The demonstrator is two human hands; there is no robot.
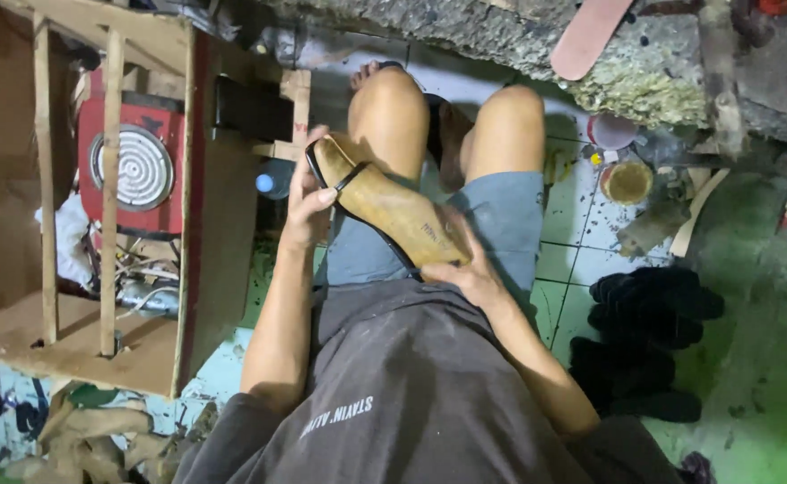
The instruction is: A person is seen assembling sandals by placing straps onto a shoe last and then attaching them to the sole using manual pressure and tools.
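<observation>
Down on the tiled floor [582,260] a person sits with knees drawn up, a tan wooden shoe last [384,204] resting across the lap, a black strap of upper material wrapped about it. Left hand [307,204] is curled round the last's heel end, fingers pressing the black edge; right hand [465,264] is clamped over its toe end, thumb on top. Beside the right knee stands a small round tin [627,182] holding a yellowish paste, and next to it a pinkish lid or cup [610,131] whose contents I cannot make out. To the left, a wooden crate frame [111,206] houses a red electric hotplate [134,166]. A pile of black shoe pieces [649,336] lies near the right elbow.
</observation>
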